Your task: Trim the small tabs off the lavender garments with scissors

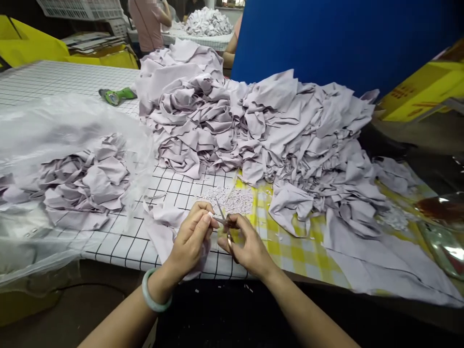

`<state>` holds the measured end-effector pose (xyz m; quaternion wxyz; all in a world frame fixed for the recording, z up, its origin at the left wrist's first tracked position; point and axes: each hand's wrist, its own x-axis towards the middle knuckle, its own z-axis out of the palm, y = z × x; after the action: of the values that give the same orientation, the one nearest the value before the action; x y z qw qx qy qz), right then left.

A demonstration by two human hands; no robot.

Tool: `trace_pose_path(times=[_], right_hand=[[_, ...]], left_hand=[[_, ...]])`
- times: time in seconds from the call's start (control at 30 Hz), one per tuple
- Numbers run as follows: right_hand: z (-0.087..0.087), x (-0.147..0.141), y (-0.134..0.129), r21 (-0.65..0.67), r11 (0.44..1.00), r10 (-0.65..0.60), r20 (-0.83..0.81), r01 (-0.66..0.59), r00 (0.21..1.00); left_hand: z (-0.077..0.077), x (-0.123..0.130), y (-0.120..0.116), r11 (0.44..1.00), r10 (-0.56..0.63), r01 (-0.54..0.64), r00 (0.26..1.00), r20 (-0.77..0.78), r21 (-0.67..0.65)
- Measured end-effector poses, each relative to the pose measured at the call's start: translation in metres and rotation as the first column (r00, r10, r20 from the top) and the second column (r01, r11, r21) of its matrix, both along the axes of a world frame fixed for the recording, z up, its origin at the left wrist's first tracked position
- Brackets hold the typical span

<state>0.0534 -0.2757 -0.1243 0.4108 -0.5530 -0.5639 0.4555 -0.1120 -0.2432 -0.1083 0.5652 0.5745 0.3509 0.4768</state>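
Observation:
My left hand [194,234] pinches a piece of pale lilac fabric [165,227], which hangs down over the table edge. A small white tip of it shows above the thumb and fingers. In my right hand [250,246] is a pair of scissors [229,232] with bronze-coloured handles. Their blades are spread apart and point up and left, close to that white tip. Just beyond the blades lie many tiny white scraps [235,199] on the table. Whether the blades touch the fabric I cannot tell.
A big heap of lilac fabric pieces [253,116] covers the table's back and right. At left, a clear plastic bag [47,116] holds more pieces. A green tool [118,95] lies behind it. A blue panel [326,38] rises behind; a person [147,24] stands farther back.

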Motion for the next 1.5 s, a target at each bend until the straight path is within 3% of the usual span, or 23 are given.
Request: trace_pose_path(times=[0.1, 0.23, 0.43, 1.13, 1.4, 1.5], right_hand=[[0.004, 0.026, -0.009, 0.175, 0.985, -0.051, 0.304, -0.003, 0.951], [0.009, 0.039, -0.016, 0.207, 0.975, -0.022, 0.443, -0.078, 0.896], [0.012, 0.046, -0.017, 0.208, 0.975, -0.023, 0.461, -0.082, 0.887], [-0.001, 0.058, -0.02, 0.28, 0.959, -0.09, 0.467, -0.05, 0.88], [-0.01, 0.072, -0.027, 0.227, 0.974, -0.132, 0.532, 0.009, 0.836], [-0.01, 0.092, -0.034, 0.228, 0.973, -0.17, 0.636, 0.028, 0.752]], left_hand=[[-0.002, 0.01, -0.002, 0.996, -0.025, 0.032, 0.997, -0.076, 0.085], [-0.002, 0.02, -0.003, 0.983, -0.07, 0.092, 0.987, -0.142, 0.158], [-0.006, 0.027, -0.001, 0.958, -0.105, 0.154, 0.974, -0.201, 0.244], [-0.017, 0.04, 0.004, 0.946, -0.188, 0.247, 0.946, -0.263, 0.211], [-0.015, 0.047, 0.008, 0.939, -0.215, 0.289, 0.917, -0.337, 0.187], [-0.007, 0.038, 0.011, 0.944, -0.199, 0.279, 0.908, -0.369, 0.176]])
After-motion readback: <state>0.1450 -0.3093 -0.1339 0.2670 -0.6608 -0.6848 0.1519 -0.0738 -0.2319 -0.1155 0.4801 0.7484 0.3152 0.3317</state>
